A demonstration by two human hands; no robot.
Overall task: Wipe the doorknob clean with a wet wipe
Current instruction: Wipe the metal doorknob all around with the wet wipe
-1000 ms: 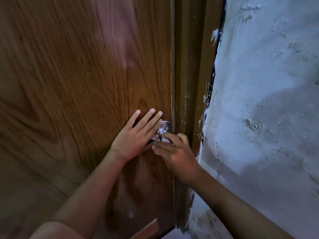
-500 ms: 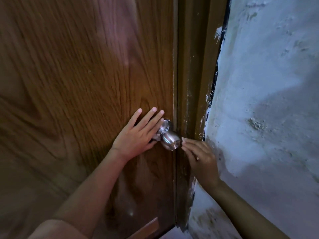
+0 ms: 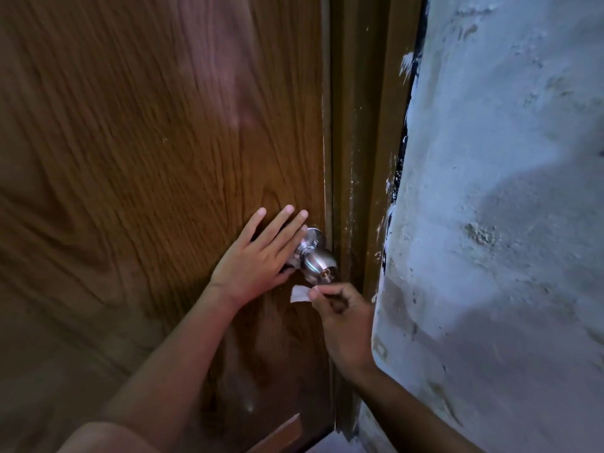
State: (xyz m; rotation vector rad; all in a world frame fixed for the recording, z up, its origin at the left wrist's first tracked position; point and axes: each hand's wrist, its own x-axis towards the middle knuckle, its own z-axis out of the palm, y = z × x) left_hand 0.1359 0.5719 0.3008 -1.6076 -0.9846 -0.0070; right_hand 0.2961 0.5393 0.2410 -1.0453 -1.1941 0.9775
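Note:
A shiny metal doorknob sticks out of the brown wooden door near its right edge. My left hand lies flat on the door just left of the knob, fingers spread and touching the knob's base. My right hand is just below the knob and pinches a small white wet wipe between thumb and fingers. The wipe hangs a little under the knob, apart from it.
The brown door frame runs upright right of the knob. A rough, pale plastered wall fills the right side, close to my right arm. A strip of light floor shows at the bottom.
My right hand left the knob, swung right toward the frame, and now sits below the knob with the wipe showing. My left hand stayed flat on the door.

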